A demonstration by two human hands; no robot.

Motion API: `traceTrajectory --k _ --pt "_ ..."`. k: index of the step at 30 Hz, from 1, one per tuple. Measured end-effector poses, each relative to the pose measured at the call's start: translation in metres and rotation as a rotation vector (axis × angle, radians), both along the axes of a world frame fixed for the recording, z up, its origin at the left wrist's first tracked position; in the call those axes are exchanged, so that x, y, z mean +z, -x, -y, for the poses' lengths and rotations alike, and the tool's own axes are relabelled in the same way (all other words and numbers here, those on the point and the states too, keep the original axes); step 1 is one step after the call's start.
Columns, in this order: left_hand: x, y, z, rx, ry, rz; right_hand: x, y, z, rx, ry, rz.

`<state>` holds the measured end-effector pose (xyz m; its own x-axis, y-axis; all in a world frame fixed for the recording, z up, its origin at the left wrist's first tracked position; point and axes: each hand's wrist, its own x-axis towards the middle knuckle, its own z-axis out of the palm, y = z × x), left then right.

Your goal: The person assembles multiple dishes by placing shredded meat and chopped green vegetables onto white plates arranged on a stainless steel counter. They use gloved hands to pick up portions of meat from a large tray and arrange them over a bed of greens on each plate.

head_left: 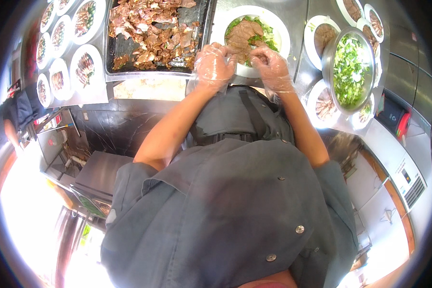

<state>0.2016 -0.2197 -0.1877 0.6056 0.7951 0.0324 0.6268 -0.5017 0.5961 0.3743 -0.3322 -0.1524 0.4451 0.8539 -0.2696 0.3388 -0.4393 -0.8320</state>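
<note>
A white bowl (284, 36) stands on the metal counter in front of me. In it, slices of brown cooked meat (245, 36) lie over chopped green leaves (269, 34). My left hand (215, 66), in a clear plastic glove, is closed at the bowl's near left rim, its fingertips at the edge of the meat. From the right, my right hand (272, 68), gloved likewise, pinches the near right edge of the meat with thumb and forefinger. Left of the bowl sits a dark tray (111, 53) heaped with cooked meat slices (153, 29).
A steel bowl (327, 72) of chopped greens (351, 69) rests on several white bowls of meat at the right. More filled white bowls (100, 67) stand at the far left. Another person's arm (10, 132) shows at the left edge.
</note>
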Motion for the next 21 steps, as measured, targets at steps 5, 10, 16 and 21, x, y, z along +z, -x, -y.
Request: traceTrajectory --k 5,10,16,21 --pt "0.004 -0.005 0.000 -0.054 -0.029 -0.050 -0.022 0.007 -0.005 0.000 -0.080 0.111" --pt "0.003 -0.006 0.000 -0.051 -0.064 -0.001 -0.022 0.007 -0.006 -0.074 -0.127 0.089" --pt "-0.002 0.001 0.005 -0.032 -0.064 -0.030 -0.032 -0.002 0.004 -0.054 -0.139 -0.123" --pt "-0.009 0.002 0.011 -0.045 -0.014 0.024 -0.031 0.005 -0.003 -0.147 -0.200 0.101"
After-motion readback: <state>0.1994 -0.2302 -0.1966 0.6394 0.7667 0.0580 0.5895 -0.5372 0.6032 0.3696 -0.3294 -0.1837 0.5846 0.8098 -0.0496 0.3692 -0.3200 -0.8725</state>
